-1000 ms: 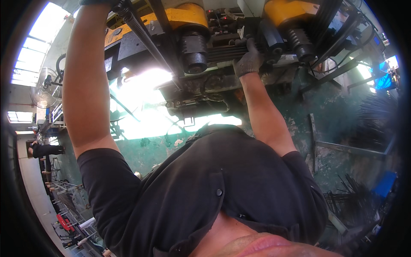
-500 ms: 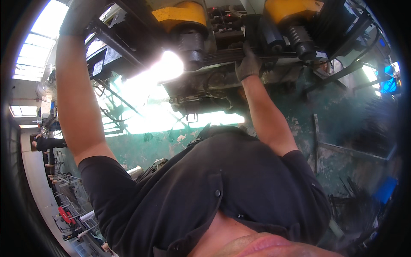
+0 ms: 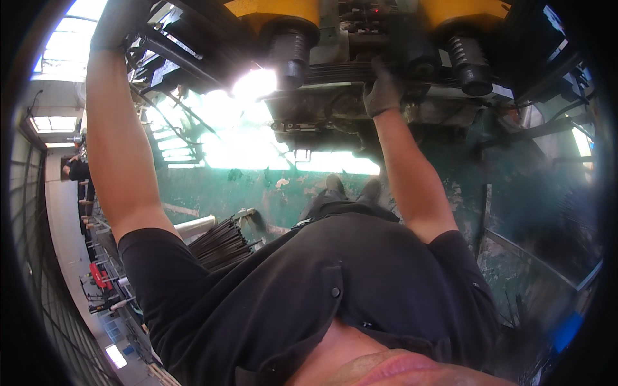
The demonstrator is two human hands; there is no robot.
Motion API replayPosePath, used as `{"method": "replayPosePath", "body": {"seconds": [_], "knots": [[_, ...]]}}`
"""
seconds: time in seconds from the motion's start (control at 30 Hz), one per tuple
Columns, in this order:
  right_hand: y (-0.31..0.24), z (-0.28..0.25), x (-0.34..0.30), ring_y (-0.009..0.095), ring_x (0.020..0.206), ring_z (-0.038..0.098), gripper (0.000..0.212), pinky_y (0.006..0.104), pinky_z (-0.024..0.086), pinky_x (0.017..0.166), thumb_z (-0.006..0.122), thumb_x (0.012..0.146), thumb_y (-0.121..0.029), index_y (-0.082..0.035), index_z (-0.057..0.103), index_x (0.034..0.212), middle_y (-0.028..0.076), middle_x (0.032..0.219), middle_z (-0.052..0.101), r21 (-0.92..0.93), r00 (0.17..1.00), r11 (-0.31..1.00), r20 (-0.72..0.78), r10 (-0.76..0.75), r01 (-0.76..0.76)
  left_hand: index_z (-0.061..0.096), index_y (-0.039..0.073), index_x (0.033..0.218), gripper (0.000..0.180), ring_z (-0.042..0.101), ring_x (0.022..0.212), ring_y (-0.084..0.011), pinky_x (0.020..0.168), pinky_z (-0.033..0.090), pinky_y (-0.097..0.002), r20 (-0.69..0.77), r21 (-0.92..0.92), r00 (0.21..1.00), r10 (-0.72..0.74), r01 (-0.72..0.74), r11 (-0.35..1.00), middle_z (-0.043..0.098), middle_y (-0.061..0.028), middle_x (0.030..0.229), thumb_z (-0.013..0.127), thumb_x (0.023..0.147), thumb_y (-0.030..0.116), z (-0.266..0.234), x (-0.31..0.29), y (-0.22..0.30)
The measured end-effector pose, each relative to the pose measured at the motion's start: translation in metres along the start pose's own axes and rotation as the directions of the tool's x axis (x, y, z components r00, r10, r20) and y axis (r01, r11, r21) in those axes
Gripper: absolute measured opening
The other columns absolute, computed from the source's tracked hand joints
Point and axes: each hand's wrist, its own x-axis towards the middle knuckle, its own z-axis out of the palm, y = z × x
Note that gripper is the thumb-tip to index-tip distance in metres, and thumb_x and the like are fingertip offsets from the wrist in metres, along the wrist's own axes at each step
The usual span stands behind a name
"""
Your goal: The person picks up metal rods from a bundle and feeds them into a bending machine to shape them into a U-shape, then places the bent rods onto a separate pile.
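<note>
My left hand (image 3: 121,24), in a dark grey glove, is raised at the upper left beside a dark machine bar (image 3: 177,58). Its fingers are mostly cut off by the picture's edge and shadow. In front of me, my right hand (image 3: 384,95), gloved too, is at a bundle of long thin dark metal bars (image 3: 341,73) lying across the machine. The thumb points up over the bars, and the other fingers are blurred or hidden behind them. Two yellow machine heads with ribbed dark cylinders (image 3: 288,51) (image 3: 467,61) flank that hand.
A bright glare (image 3: 254,83) shines below the left cylinder. Dark rods (image 3: 222,244) lie bundled by my left side. A metal frame (image 3: 528,257) stands on the worn green floor (image 3: 270,193) at right. Another person (image 3: 78,170) is far off at left, near racks.
The view has shifted, so the machine sits a little higher and further right, and my feet and the rod bundle show more. My right hand stays at the bars, my left stays raised.
</note>
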Motion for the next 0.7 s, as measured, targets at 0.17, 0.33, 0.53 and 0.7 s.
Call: {"method": "replayPosePath", "body": {"seconds": [0.17, 0.33, 0.53, 0.7], "knots": [[0.007, -0.001, 0.002, 0.016, 0.096, 0.066, 0.047, 0.0372, 0.053, 0.080, 0.084, 0.082, -0.008, -0.012, 0.064, 0.125, 0.001, 0.115, 0.070, 0.050, 0.996, 0.999, -0.094, -0.008, 0.013, 0.067, 0.003, 0.126, 0.031, 0.068, 0.101, -0.0213, 0.089, 0.053, -0.0357, 0.011, 0.024, 0.999, -0.045, 0.045, 0.999, 0.069, -0.0095, 0.113, 0.061, 0.097, 0.012, -0.005, -0.003, 0.001], [0.022, -0.018, 0.029, 0.022, 0.102, 0.067, 0.056, 0.0404, 0.053, 0.087, 0.085, 0.080, -0.005, -0.009, 0.061, 0.131, 0.004, 0.121, 0.069, 0.081, 0.987, 0.992, -0.132, -0.089, 0.100, 0.069, 0.003, 0.126, 0.030, 0.068, 0.104, -0.0213, 0.093, 0.052, -0.0354, 0.020, 0.037, 0.998, -0.054, 0.053, 0.998, 0.070, -0.0090, 0.116, 0.061, 0.098, 0.012, -0.005, -0.004, 0.005], [0.017, -0.004, 0.013, 0.019, 0.104, 0.066, 0.050, 0.0370, 0.053, 0.088, 0.082, 0.084, -0.007, -0.008, 0.062, 0.129, 0.004, 0.120, 0.070, 0.022, 0.984, 0.995, -0.153, -0.088, 0.092, 0.070, 0.004, 0.125, 0.029, 0.068, 0.108, -0.0212, 0.097, 0.052, -0.0350, 0.027, 0.049, 0.997, -0.065, 0.064, 0.997, 0.070, -0.0083, 0.120, 0.061, 0.099, 0.013, -0.008, -0.010, 0.003], [0.011, 0.002, -0.006, 0.018, 0.104, 0.070, 0.025, 0.0342, 0.054, 0.090, 0.071, 0.096, -0.009, -0.011, 0.068, 0.121, 0.003, 0.112, 0.073, -0.135, 0.984, 0.978, -0.054, -0.169, 0.160, 0.072, 0.005, 0.125, 0.029, 0.068, 0.112, -0.0212, 0.100, 0.051, -0.0347, 0.050, 0.068, 0.999, -0.020, 0.016, 0.998, 0.071, -0.0078, 0.123, 0.061, 0.100, 0.014, -0.011, -0.020, 0.011]]}}
